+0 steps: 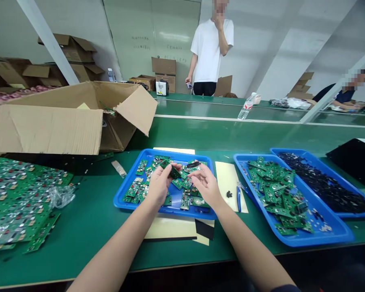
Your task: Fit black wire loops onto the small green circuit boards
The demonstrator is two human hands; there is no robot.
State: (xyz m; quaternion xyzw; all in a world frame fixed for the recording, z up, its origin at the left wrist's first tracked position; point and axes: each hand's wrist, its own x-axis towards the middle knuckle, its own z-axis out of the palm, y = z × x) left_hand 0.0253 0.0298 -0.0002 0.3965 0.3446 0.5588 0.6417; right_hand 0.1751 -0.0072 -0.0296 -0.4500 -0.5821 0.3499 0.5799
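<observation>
Over a blue tray [117, 202] of small green circuit boards [134, 190], my left hand [159, 184] pinches one small circuit board [171, 169], held tilted. Just to its right, my right hand [207, 184] has a thin dark piece [193, 164] at its fingertips; its exact kind is too small to tell. The two hands are close together but apart. Beside my right hand lies a cream sheet [225, 174] with a small black bit [229, 194] and blue-handled pliers [239, 198] on it.
To the right stand a blue tray [331, 233] of circuit boards and another [357, 188] of black parts. Large board panels [18, 202] lie left, below an open cardboard box [45, 129]. A bottle [247, 106] leans beyond. A person [213, 48] stands across the bench.
</observation>
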